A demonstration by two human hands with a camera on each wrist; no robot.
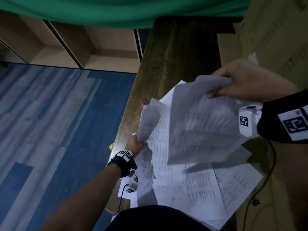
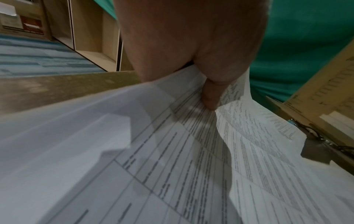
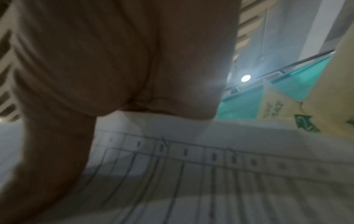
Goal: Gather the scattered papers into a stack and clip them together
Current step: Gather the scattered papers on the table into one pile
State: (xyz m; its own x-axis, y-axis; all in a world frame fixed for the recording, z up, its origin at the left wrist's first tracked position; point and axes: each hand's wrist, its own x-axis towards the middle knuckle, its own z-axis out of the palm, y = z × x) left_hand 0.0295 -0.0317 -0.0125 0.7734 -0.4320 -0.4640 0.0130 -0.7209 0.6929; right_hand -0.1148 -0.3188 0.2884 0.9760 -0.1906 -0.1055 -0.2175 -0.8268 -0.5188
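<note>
Several white printed sheets (image 1: 191, 185) lie overlapping on a worn wooden table (image 1: 175, 55). My right hand (image 1: 246, 82) pinches the top edge of a blurred printed sheet (image 1: 203, 124) and holds it raised above the pile; the right wrist view shows that sheet (image 3: 210, 174) under my thumb. At the table's left edge my left hand (image 1: 135, 145) grips the corner of another sheet (image 1: 148, 122), lifted and curling upward. The left wrist view has my thumb (image 2: 209, 97) pressed on table-printed paper (image 2: 172, 151). No clip is identifiable.
A cardboard box (image 1: 270, 39) stands at the table's right side, with a dark chain-like object (image 2: 316, 145) beside the papers. Blue patterned floor (image 1: 50, 122) lies to the left, wooden shelving (image 1: 75, 47) beyond it, green cloth (image 1: 116, 9) at the back.
</note>
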